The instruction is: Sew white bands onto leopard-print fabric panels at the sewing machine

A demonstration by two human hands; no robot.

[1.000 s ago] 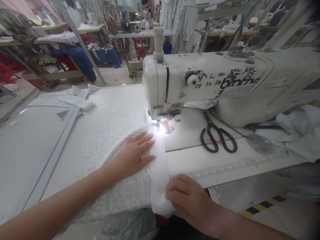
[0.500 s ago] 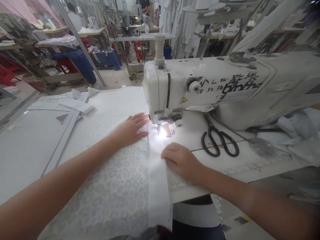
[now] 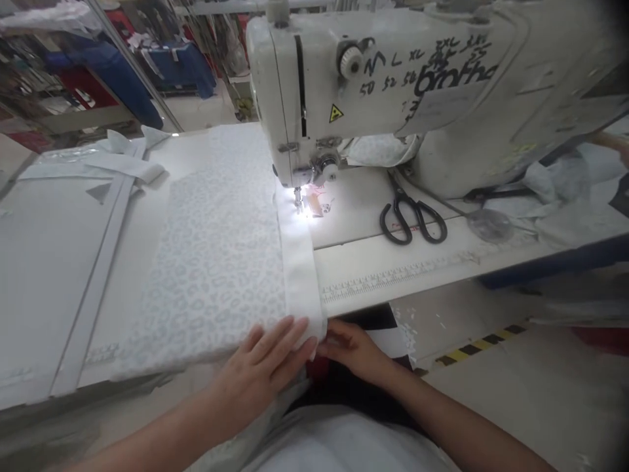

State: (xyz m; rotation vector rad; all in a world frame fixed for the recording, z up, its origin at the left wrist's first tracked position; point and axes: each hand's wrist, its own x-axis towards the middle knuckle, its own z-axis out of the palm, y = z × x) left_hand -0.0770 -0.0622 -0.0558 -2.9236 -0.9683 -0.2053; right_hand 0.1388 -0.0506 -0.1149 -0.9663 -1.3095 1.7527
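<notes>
A pale leopard-print fabric (image 3: pixel 216 262) lies on the sewing table, with a plain white strip (image 3: pixel 299 275) along its right edge. The strip runs up under the lit presser foot (image 3: pixel 297 198) of a white sewing machine (image 3: pixel 393 78). At the table's front edge my left hand (image 3: pixel 272 360) rests on the fabric and strip, fingers stretched out. Beside it, my right hand (image 3: pixel 356 351) pinches the strip's right edge just off the table; its fingertips are partly hidden behind the cloth.
Black-handled scissors (image 3: pixel 413 216) lie right of the needle, behind a ruler scale (image 3: pixel 388 278) on the table. Cut white pieces (image 3: pixel 122 167) sit at the left. Crumpled fabric (image 3: pixel 565 180) lies at the far right. A blue-covered bin (image 3: pixel 181 69) stands beyond the table.
Both hands have moved back toward my body, from near the presser foot to the table's front edge. The view has tilted down. The fabric stays under the machine.
</notes>
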